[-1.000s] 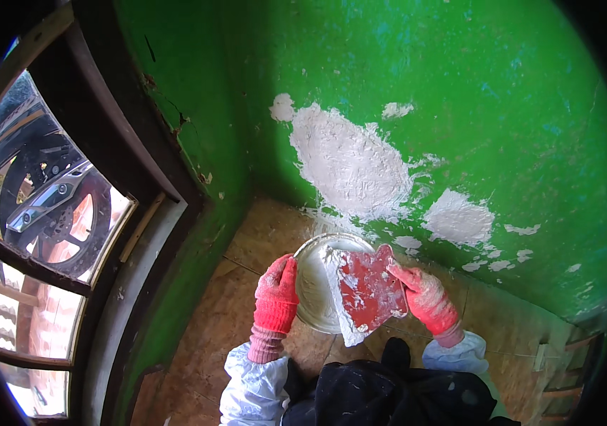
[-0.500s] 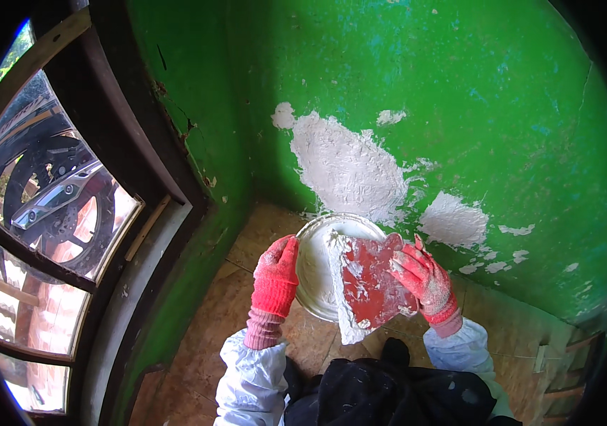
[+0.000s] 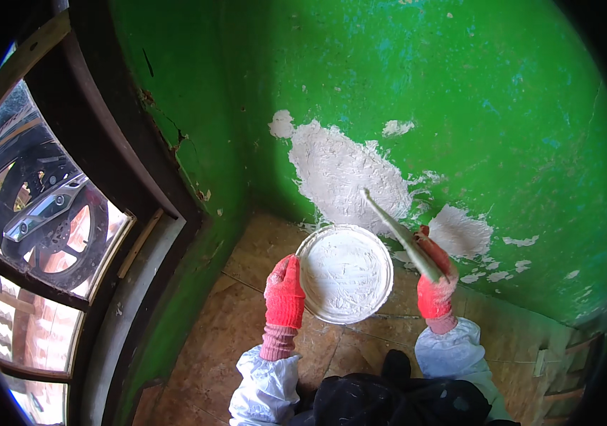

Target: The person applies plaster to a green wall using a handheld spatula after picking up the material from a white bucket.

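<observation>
In a red glove, my left hand (image 3: 282,291) grips the left rim of a round white container (image 3: 346,271) smeared inside with pale putty. To the right of it, my right hand (image 3: 437,280), also gloved, is closed on the putty spreader (image 3: 401,234), now seen nearly edge-on and pale along its length. The spreader angles up and left over the container's upper right, in front of the large white patch (image 3: 339,167) on the green wall. A smaller white patch (image 3: 460,226) lies behind my right hand.
A glazed dark frame (image 3: 105,142) stands at the left, with a motorbike wheel (image 3: 62,234) seen through the glass. A green wall (image 3: 516,149) faces me above a brown tiled floor (image 3: 204,341). A wooden slatted object (image 3: 562,369), partly visible, sits at lower right.
The spreader has lifted from over the container to its upper right and turned from showing its red face to edge-on. My right hand has turned with it, uncovering the container's inside.
</observation>
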Demonstrator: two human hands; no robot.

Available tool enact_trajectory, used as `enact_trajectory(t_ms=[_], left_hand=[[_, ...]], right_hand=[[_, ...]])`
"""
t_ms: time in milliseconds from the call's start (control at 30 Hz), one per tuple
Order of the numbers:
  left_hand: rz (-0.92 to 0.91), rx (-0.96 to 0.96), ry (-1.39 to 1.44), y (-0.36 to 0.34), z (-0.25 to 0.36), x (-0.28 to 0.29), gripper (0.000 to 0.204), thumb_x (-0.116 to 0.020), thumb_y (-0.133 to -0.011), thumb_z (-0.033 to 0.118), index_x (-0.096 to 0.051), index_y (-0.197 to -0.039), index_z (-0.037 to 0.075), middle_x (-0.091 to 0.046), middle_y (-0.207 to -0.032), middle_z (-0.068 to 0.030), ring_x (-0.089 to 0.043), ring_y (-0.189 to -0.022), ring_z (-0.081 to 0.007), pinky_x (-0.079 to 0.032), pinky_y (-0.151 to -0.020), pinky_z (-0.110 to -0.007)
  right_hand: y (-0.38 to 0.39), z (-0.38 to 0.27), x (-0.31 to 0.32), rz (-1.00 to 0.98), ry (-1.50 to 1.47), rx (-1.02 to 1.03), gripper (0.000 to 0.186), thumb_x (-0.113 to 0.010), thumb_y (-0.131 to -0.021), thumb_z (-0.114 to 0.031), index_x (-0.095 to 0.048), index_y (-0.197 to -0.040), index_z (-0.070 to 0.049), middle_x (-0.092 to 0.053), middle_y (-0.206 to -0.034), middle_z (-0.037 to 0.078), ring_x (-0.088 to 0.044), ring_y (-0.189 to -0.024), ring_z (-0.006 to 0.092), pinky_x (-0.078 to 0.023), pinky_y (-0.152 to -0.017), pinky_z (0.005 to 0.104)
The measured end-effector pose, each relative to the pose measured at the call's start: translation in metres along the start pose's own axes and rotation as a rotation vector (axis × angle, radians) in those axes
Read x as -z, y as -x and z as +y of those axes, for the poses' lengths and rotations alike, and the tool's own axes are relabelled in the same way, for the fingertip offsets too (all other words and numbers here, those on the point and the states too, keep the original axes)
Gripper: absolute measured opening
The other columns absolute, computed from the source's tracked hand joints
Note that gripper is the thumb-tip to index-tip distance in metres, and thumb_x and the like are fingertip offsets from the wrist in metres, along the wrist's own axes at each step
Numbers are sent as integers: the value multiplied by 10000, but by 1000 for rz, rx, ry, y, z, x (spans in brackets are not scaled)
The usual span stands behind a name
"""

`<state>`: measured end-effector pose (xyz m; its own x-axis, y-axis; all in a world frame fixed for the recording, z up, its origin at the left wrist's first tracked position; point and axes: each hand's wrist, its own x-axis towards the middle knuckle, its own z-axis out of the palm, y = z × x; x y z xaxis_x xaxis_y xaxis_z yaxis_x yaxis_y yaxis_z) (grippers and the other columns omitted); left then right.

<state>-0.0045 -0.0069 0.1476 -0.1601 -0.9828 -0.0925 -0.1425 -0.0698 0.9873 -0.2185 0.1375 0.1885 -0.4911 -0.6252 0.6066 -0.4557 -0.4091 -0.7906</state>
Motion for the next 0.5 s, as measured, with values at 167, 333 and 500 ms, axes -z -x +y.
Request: enact_trajectory(t_ms=[167,333,500], left_hand=[[-2,24,-13,2,-14,-1,329,-544,-882,292,-629,-1044,18,-658,-993,-122,-614,-935,-216,-456,-834,-296],[-20,39,-8,2,-26,-7,330,-549,-880,295,-630,-1047,22,-659,-988,-120,-614,-932,-212,-458,-828,-293],[-25,99,8,6,-15,-11,300,-564,-879,252,-632,-1046,12,-662,-982,-83,-598,-913,-159,-450,-831,-270]], right_hand=[[-4,30,6,364,120,-324,152,-552,-856,-31,-624,-970,39,-638,-917,82,-585,-811,162,-450,-795,285],[-15,55,12,397,109,-465,142,-574,-855,-82,-651,-920,17,-649,-818,72,-538,-604,87,-389,-510,208],[-32,58,-3,485,24,-575,91,-625,-813,-89,-636,-790,-2,-614,-713,34,-470,-541,73,-355,-512,217]])
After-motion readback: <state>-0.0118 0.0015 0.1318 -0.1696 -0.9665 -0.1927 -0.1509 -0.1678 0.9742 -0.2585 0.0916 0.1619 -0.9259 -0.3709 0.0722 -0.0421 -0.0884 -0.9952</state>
